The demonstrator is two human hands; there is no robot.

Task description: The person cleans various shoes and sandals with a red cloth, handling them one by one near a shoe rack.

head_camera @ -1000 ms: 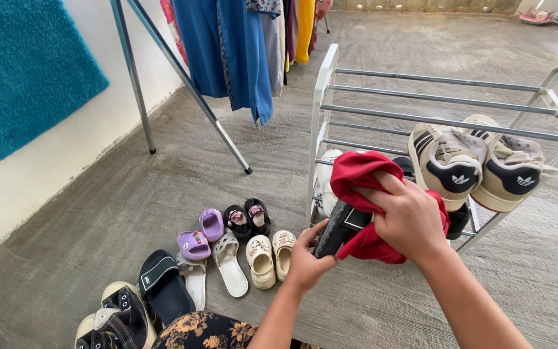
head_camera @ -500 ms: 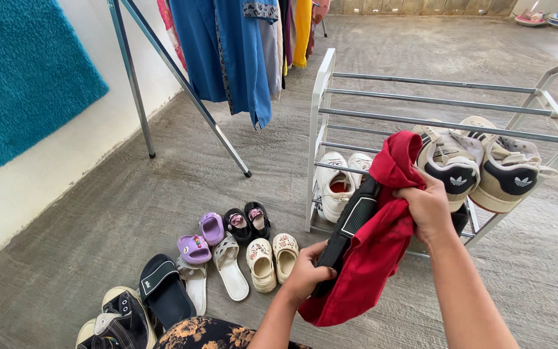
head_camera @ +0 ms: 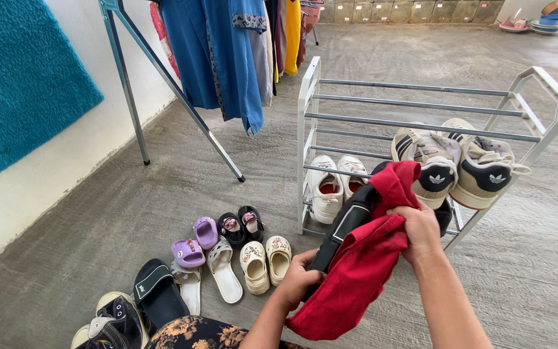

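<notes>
Home, utility or laundry corner. Bare grey concrete floor. Metal drying stand with hung blue and yellow garments at 12 o'clock. White metal two-tier shoe rack at 1 o'clock, sneakers on it. Small children's sandals and clogs at 9 o'clock. Teal fluffy rug against white wall at 10 o'clock.

There was one red cloth and one black slide sandal in the hands. One metal shoe rack held four shoes. On the floor sat two purple clogs, two tiny black shoes and two cream clogs.
</notes>
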